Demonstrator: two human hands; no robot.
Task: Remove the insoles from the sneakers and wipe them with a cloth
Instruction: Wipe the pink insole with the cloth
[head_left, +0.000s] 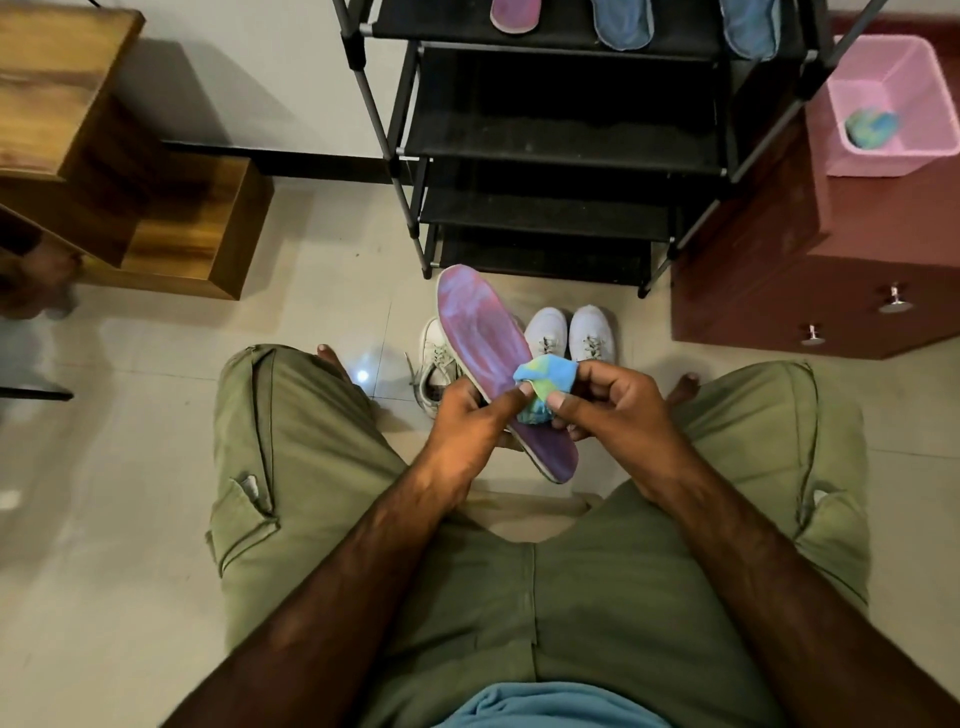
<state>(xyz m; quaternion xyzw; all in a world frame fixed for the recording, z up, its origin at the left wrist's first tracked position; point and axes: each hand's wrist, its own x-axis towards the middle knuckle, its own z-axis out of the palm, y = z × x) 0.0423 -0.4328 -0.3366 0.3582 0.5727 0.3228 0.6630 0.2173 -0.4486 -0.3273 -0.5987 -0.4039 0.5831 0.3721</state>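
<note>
I sit with a purple-pink insole (480, 338) held between my knees, its toe pointing away from me. My left hand (467, 423) grips the insole from its left side, thumb on top. My right hand (613, 402) pinches a bunched blue-green cloth (543, 387) against the insole's middle. A pair of white sneakers (571, 332) stands on the floor just beyond, and another white sneaker (436, 364) lies partly hidden under the insole.
A black shoe rack (561, 156) stands ahead; its top shelf carries a purple insole (516, 14) and two blue insoles (621, 23). A pink basket (883, 67) holding another blue-green cloth sits on a red cabinet (779, 291) at right. Wooden furniture (104, 171) stands at left.
</note>
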